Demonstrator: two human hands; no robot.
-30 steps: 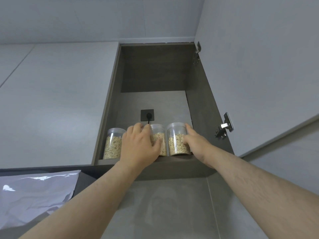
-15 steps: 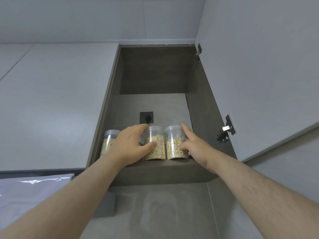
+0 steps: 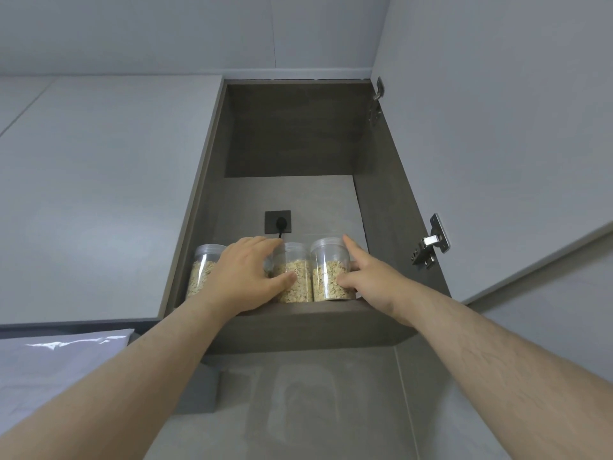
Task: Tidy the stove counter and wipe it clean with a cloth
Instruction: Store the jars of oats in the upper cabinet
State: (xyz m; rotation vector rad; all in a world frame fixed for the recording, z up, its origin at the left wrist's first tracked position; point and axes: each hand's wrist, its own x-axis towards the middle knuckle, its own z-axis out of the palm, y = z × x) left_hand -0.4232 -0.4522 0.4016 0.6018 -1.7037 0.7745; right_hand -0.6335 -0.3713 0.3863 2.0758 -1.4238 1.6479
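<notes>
Three clear plastic jars of oat flakes stand in a row at the front of an open wall cabinet's shelf (image 3: 315, 323). My left hand (image 3: 245, 277) wraps the middle jar (image 3: 297, 283), with its thumb across the front and its fingers behind, and it hides part of the left jar (image 3: 202, 270). My right hand (image 3: 371, 277) holds the right jar (image 3: 328, 270), thumb on the front and index finger along its right side. The middle and right jars touch. No cloth or stove counter is in view.
A black socket (image 3: 278, 222) with a plug sits on the cabinet's back wall above the jars. The cabinet door (image 3: 497, 127) stands open at right, its hinge (image 3: 431, 242) near my right wrist. A closed door (image 3: 99, 194) is at left, a shiny grey hood (image 3: 49, 360) below it.
Both hands have slid the middle and right jars a little left and deeper onto the shelf, closing the gap to the left jar. My right index finger now stretches along the right jar.
</notes>
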